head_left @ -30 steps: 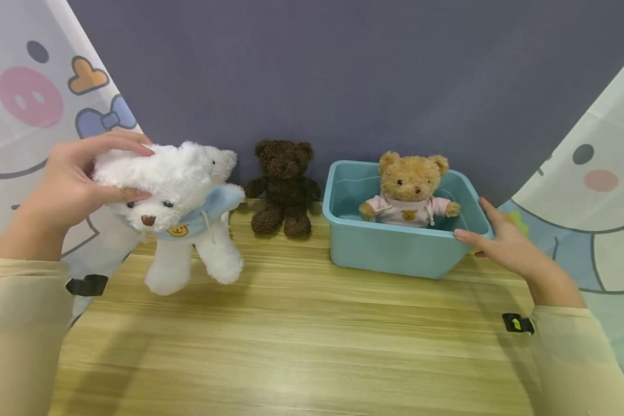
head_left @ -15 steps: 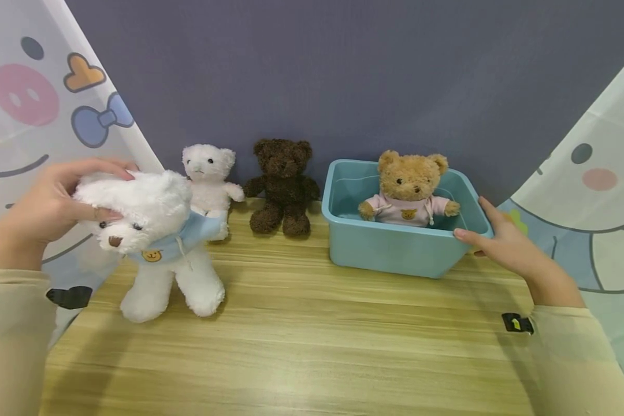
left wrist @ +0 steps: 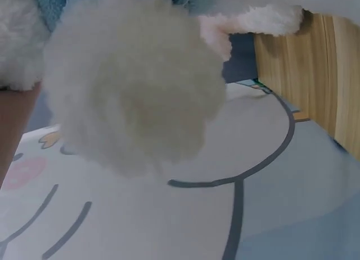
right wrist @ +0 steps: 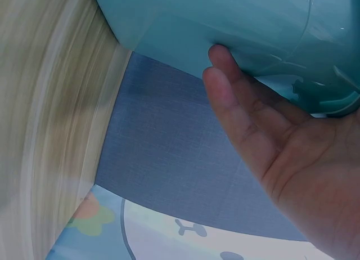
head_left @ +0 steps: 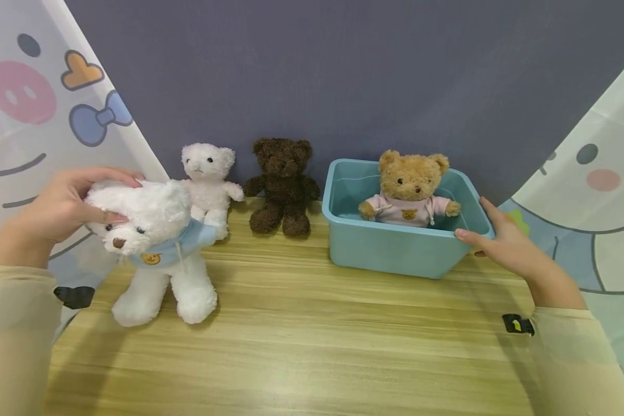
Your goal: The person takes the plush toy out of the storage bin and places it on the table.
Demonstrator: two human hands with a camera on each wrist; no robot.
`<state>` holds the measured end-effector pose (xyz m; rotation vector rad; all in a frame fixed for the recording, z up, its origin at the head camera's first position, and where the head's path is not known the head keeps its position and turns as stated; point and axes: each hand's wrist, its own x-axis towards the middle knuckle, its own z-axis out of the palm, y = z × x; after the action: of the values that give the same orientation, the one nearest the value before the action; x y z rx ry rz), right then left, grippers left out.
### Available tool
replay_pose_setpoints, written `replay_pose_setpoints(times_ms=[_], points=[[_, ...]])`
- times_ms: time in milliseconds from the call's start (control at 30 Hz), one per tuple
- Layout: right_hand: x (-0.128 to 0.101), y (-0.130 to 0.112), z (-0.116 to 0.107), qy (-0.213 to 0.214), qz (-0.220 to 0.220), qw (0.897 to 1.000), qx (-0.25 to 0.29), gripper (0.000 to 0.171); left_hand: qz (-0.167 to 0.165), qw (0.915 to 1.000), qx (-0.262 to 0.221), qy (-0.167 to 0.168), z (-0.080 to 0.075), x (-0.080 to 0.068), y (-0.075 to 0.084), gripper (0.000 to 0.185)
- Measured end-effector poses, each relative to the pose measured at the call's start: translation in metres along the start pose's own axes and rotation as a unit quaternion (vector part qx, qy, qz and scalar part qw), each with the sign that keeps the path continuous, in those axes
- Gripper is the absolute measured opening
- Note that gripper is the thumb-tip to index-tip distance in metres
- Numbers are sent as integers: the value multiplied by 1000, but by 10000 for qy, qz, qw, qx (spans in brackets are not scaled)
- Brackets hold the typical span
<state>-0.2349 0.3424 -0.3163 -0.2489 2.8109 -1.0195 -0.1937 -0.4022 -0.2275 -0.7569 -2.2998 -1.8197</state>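
My left hand (head_left: 115, 199) grips the head of a white teddy bear in a blue hoodie (head_left: 158, 260), whose feet touch the wooden table (head_left: 312, 346) at the left. In the left wrist view the bear's white fur (left wrist: 129, 85) fills the frame. At the right, a teal plastic bin (head_left: 390, 248) holds a tan bear in a pink hoodie (head_left: 408, 188). My right hand (head_left: 473, 222) rests on the bin's right corner, thumb on the rim. The right wrist view shows its straight fingers (right wrist: 236, 102) against the bin's wall (right wrist: 225, 18).
A small white bear (head_left: 208, 176) and a dark brown bear (head_left: 283, 185) sit against the grey back wall (head_left: 343, 75). Cartoon-printed cloth hangs at the left (head_left: 26, 115) and at the right (head_left: 603, 196). Both of my sleeves are beige.
My left hand has carried the hoodie bear left and down until its feet reach the table, uncovering the small white bear behind. The right hand and the bin have not moved.
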Motion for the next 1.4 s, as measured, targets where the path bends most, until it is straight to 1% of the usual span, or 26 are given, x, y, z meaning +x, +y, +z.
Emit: replay_pose_setpoints(times_ms=[67, 200, 267, 333, 367, 433, 467, 500, 533, 567, 600, 633, 700, 800, 900, 967, 1000, 1067, 1133, 1200, 1267, 1400], points=[[0, 0, 0, 1, -2, 10000, -8, 105, -183, 9996, 64, 214, 1, 2, -3, 64], [0, 2, 1, 17, -22, 10000, -36, 105, -397, 9951, 619, 663, 2, 7, -9, 61], [0, 2, 1, 18, -31, 10000, -56, 105, -459, 9928, 783, 786, 2, 10, -13, 60], [-1, 3, 1, 16, -44, 10000, -60, 105, -514, 9940, 679, 687, 2, 12, -17, 61], [-1, 3, 1, 16, -47, 10000, -63, 104, -557, 9943, 720, 550, 2, 13, -19, 62], [-1, 2, 1, 34, -47, 10000, -68, 104, -701, 9925, 993, 137, 3, 14, -24, 62], [-1, 2, 0, 37, -43, 10000, -74, 104, -808, 9897, 1178, -104, 3, 14, -26, 63], [-1, 1, 0, 47, -50, 9999, -77, 104, -918, 9845, 1458, -319, 3, 14, -29, 62], [0, 1, 0, 54, -53, 9999, -77, 104, -1009, 9774, 1788, -509, 3, 15, -31, 62], [0, 0, 1, 58, -57, 9999, -66, 104, -1060, 9710, 2039, -657, 3, 15, -34, 62], [1, 0, 1, 58, -52, 9999, -74, 105, -1140, 9661, 2198, -736, 2, 15, -36, 62], [1, 0, 1, 47, -45, 9999, -80, 105, -1211, 9632, 2278, -753, 2, 15, -38, 62], [2, -1, 1, 40, -37, 9999, -92, 106, -1222, 9624, 2347, -615, 1, 16, -42, 61], [3, -1, 2, 25, 3, 9999, -155, 106, -1229, 9647, 2322, -184, 1, 19, -45, 59], [3, -2, 2, 26, 8, 9999, -161, 106, -1209, 9673, 2220, 193, 2, 22, -45, 58], [3, -2, 1, 38, -10, 9999, -125, 106, -1170, 9681, 2184, 369, 2, 23, -43, 58], [3, -3, 1, 51, -12, 9999, -117, 106, -1119, 9696, 2132, 434, 3, 24, -42, 59], [2, -3, 1, 68, 8, 9999, -116, 106, -1022, 9698, 2148, 546, 4, 26, -41, 59], [1, -2, 0, 57, 39, 9999, -122, 106, -952, 9688, 2221, 552, 6, 28, -40, 59], [-1, -1, -1, 19, 93, 9998, -152, 105, -923, 9669, 2342, 424, 7, 30, -43, 59], [-2, 0, -2, -32, 133, 9997, -190, 105, -944, 9628, 2515, 281, 7, 30, -45, 59], [-1, 2, -1, -66, 143, 9996, -213, 104, -1008, 9595, 2631, 33, 6, 27, -50, 61]])
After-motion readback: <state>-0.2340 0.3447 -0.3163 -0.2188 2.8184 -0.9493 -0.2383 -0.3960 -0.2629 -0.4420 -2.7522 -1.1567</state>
